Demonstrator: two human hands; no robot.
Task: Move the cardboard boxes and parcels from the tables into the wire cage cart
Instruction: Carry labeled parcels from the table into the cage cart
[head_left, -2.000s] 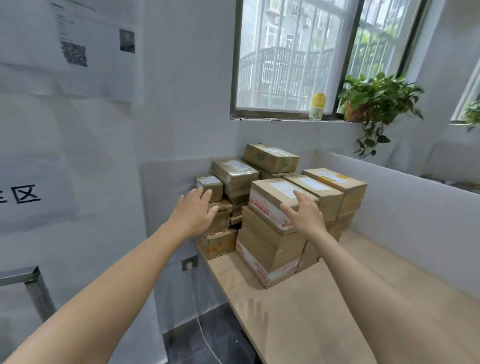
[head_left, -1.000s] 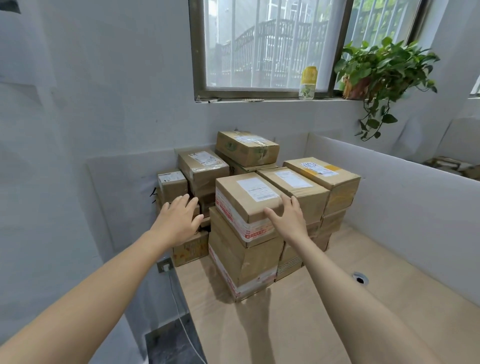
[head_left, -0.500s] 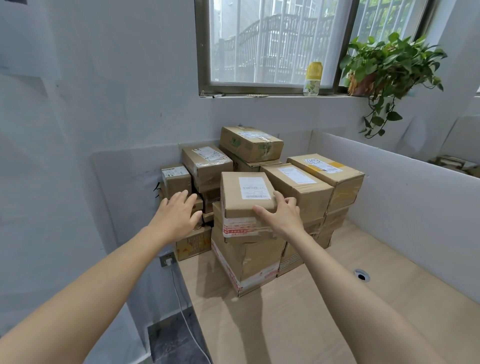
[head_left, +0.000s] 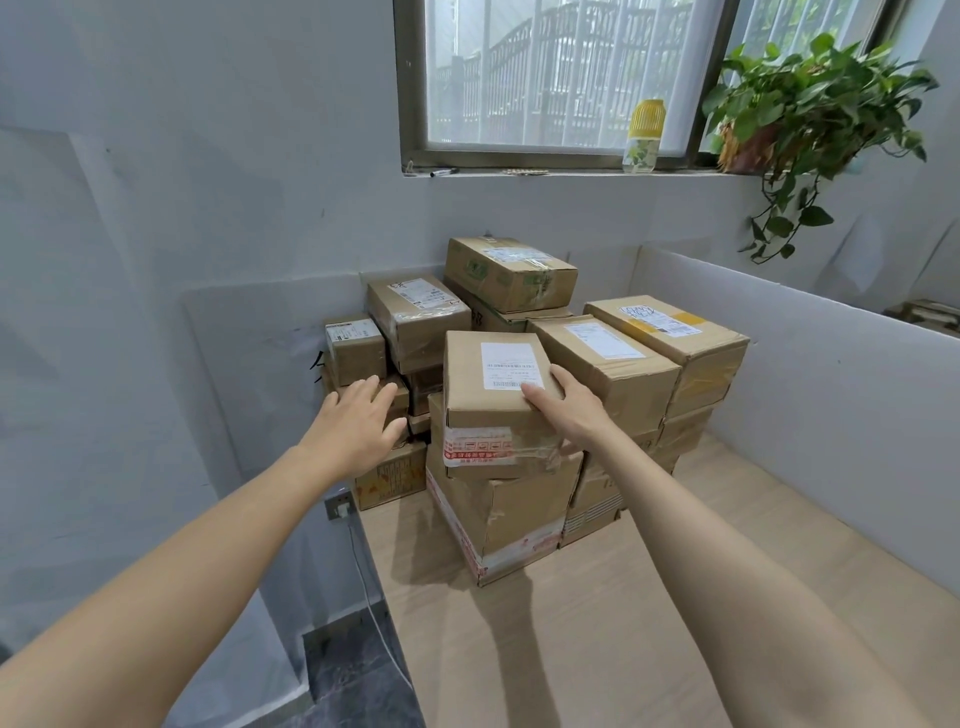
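Observation:
A pile of several cardboard boxes fills the far corner of a light wooden table (head_left: 597, 623). At its front, a small box with a white label and red tape (head_left: 493, 405) rests on a larger box (head_left: 509, 509), turned to face me. My right hand (head_left: 566, 410) grips that small box at its near right corner, fingers over the top edge. My left hand (head_left: 358, 421) hovers open just left of it, in front of the low boxes at the pile's left, holding nothing. The wire cage cart is out of view.
Grey partition panels (head_left: 831, 374) wall the table at the back and right. A window sill above holds a yellow-capped bottle (head_left: 644, 135) and a trailing potted plant (head_left: 810, 104). A wall socket (head_left: 340, 506) with a white cable sits left of the table edge.
My right hand has turned the small top box so its short end faces me and drawn it toward the stack's front edge. My left hand has edged closer to its left side.

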